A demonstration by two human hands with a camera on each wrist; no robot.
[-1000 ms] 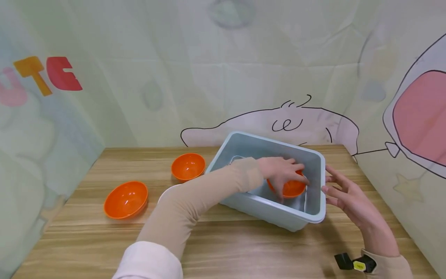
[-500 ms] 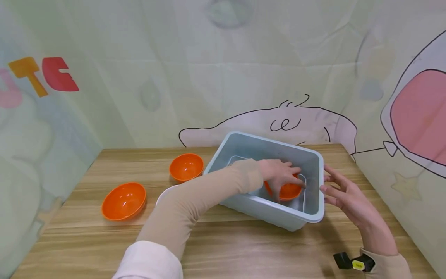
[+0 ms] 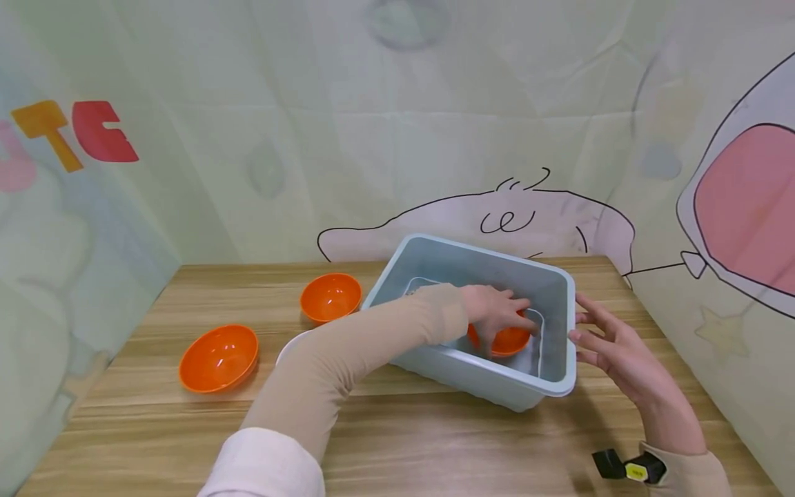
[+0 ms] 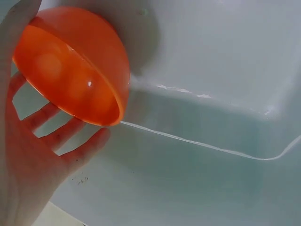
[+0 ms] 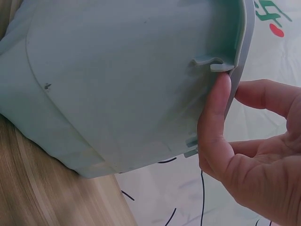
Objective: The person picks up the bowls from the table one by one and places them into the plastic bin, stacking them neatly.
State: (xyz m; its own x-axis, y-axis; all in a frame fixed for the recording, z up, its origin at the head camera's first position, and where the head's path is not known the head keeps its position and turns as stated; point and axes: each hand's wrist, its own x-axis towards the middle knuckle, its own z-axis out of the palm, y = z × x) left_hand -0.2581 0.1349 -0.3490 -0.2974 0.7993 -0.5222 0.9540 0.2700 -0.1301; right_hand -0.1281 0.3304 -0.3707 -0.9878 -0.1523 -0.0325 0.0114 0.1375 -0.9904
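Note:
A grey-blue plastic tub (image 3: 484, 373) stands slantwise on the wooden table. My left hand (image 3: 495, 314) reaches down into it and holds an orange bowl (image 3: 511, 343) near the right end. In the left wrist view, spread fingers (image 4: 59, 134) curl along the rim of this tilted orange bowl (image 4: 84, 70), with the thumb at its other side. Outside the tub's right end, my right hand (image 3: 621, 352) pinches the rim. The right wrist view has one digit of the right hand (image 5: 254, 150) under the tub's lip (image 5: 247, 37) and another against its edge.
Two more orange bowls, one near (image 3: 219, 359) and one farther back (image 3: 330, 298), sit on the table (image 3: 435, 442) left of the tub. A white rim (image 3: 292, 343) shows partly behind my left forearm. A printed cloth (image 3: 279, 138) hangs behind and beside the table.
My left hand and the orange bowl in the tub have shifted slightly left and nearer. The right hand keeps its place at the rim. The whole view has drifted a little.

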